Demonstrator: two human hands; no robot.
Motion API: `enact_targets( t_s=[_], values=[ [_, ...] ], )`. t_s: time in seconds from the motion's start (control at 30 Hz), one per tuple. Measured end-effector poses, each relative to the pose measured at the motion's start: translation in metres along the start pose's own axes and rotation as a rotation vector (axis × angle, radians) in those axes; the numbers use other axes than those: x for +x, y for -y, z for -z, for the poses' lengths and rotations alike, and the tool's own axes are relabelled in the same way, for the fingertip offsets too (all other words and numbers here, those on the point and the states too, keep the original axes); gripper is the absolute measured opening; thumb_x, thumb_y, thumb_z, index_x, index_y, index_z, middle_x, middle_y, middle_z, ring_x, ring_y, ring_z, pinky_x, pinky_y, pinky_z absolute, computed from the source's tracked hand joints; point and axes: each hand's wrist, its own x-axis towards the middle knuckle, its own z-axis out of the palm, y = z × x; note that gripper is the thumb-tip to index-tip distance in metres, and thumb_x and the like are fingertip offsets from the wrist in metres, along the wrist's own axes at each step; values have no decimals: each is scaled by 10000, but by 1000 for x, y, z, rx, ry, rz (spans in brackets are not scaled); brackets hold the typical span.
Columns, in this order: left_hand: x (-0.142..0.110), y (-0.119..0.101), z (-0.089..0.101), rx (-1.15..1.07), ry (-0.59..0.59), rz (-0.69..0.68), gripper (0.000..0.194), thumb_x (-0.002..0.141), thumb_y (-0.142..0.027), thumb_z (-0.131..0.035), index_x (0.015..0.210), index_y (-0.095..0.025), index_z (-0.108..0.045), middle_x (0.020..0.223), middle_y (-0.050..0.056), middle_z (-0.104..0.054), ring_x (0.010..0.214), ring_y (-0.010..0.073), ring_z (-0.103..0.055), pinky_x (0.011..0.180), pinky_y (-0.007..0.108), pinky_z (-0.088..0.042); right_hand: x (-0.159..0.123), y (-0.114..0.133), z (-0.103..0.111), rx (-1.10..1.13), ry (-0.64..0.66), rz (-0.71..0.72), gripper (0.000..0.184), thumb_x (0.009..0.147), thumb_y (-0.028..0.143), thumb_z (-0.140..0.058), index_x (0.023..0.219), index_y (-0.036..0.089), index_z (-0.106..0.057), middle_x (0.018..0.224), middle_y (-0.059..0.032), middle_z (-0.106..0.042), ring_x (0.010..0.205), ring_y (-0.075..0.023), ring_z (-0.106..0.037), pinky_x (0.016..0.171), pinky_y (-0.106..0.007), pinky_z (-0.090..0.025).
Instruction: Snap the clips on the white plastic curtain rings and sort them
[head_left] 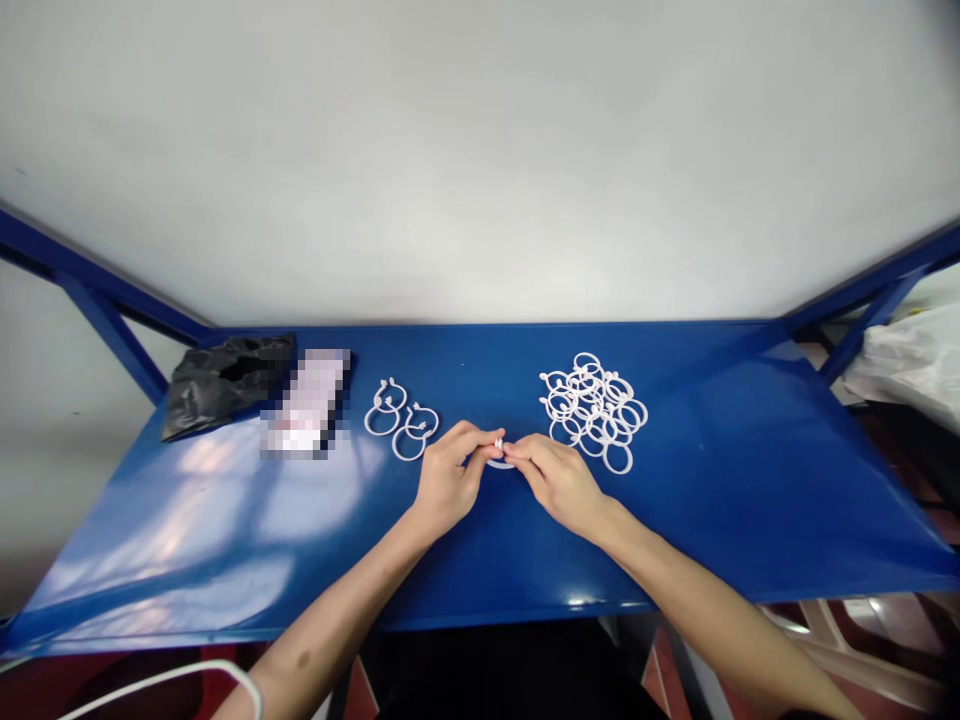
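Note:
A white plastic curtain ring (501, 464) is pinched between both hands over the middle of the blue table, and the fingers cover much of it. My left hand (450, 478) grips it near its small knobbed ends, thumb against fingertips. From the other side my right hand (559, 480) pinches the same ring, its fingers closed. Several similar white rings (409, 458) lie in a small group to the left, some with a gap between their ends. Right of my hands spreads a larger overlapping pile of white rings (630, 412).
A black plastic bag (225, 385) and a pixelated phone-like object (307, 400) lie at the left of the blue table (712, 520). Blue frame bars rise at both sides. Behind is a pale wall (480, 160). A white cable (187, 668) curves at lower left.

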Motion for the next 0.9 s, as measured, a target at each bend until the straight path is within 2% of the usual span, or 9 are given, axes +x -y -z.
enact_targets(
  t_s=[0.2, 0.3, 0.4, 0.47, 0.6, 0.73, 0.9],
  values=[
    [7, -1, 3, 107, 69, -116, 175, 991, -220, -584, 1047, -213, -749, 848, 33, -729, 713, 128, -679, 644, 239, -556, 1, 0, -2, -106, 59, 5, 214, 1057, 212, -431, 1062, 239, -643, 932, -53, -738, 849, -193, -724, 738, -344, -613],
    [16, -2, 15, 236, 150, -133, 168, 986, -260, -600, 1082, -216, -731, 965, 51, -758, 848, 172, -683, 765, 297, -574, 8, 1, 6, -251, 28, -29, 192, 1042, 237, -467, 1042, 267, -657, 1007, -52, -725, 922, -202, -712, 798, -341, -604],
    [24, 4, 39, 473, 104, -129, 209, 981, -235, -572, 1147, -213, -697, 1044, 65, -747, 956, 228, -647, 901, 401, -541, 14, -7, 26, -382, -82, -126, 185, 1033, 287, -492, 1021, 252, -673, 1065, -96, -693, 998, -247, -678, 851, -394, -579],
    [26, 12, 56, 662, 104, -78, 269, 937, -152, -540, 1156, -200, -689, 1050, 85, -716, 984, 268, -619, 905, 441, -518, 16, -19, 45, -443, -177, -198, 209, 1033, 296, -481, 1029, 216, -675, 1033, -119, -680, 968, -267, -662, 825, -424, -562],
    [25, 24, 79, 895, 260, 22, 340, 821, -82, -554, 1114, -197, -683, 1091, 112, -688, 1037, 332, -594, 840, 456, -490, 15, -44, 79, -579, -334, -365, 184, 990, 299, -526, 1026, 196, -675, 983, -94, -683, 855, -239, -640, 799, -404, -536],
    [22, 31, 80, 935, 290, 56, 229, 882, -131, -521, 1026, -214, -679, 1036, 107, -708, 1007, 336, -597, 789, 449, -450, 14, -57, 89, -571, -387, -440, 164, 956, 300, -546, 970, 196, -672, 927, -75, -691, 797, -222, -626, 793, -387, -518],
    [25, 34, 75, 837, 298, 62, 153, 937, -188, -528, 943, -234, -674, 983, 80, -732, 969, 306, -603, 767, 406, -408, 26, -66, 83, -521, -316, -464, 144, 933, 301, -555, 924, 206, -662, 922, -71, -709, 789, -220, -625, 780, -376, -498]
  ],
)
